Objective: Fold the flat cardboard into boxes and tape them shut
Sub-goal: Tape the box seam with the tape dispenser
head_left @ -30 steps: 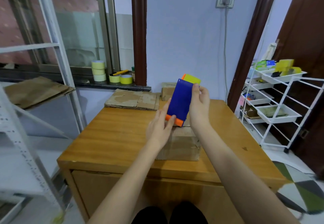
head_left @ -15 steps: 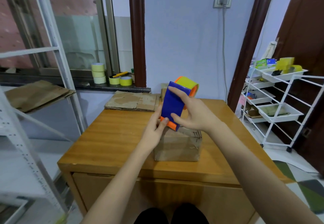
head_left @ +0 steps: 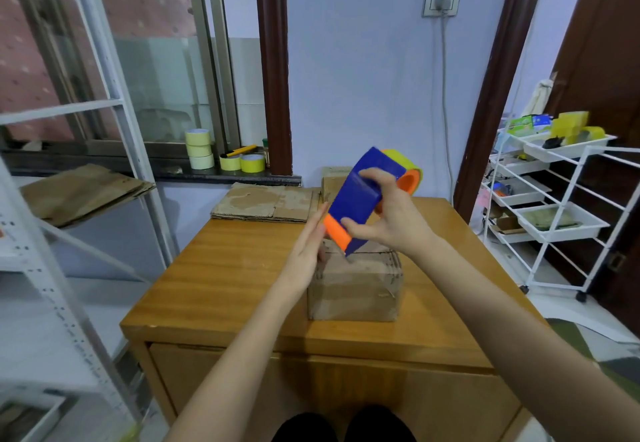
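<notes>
the right hand (head_left: 388,223) is gripping the blue tape dispenser (head_left: 360,199), tilting its orange end down toward the top of the cardboard box (head_left: 356,285), which is sitting near the front of the wooden table (head_left: 225,268). the left hand (head_left: 308,247) is lying open with straight fingers against the box's left top edge, touching the dispenser's orange tip. flat cardboard (head_left: 266,202) is lying at the table's far edge.

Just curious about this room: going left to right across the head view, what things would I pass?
Flat cardboard on the metal shelf → tape rolls on the windowsill → flat cardboard stack on the table → folded box → white trolley rack.
</notes>
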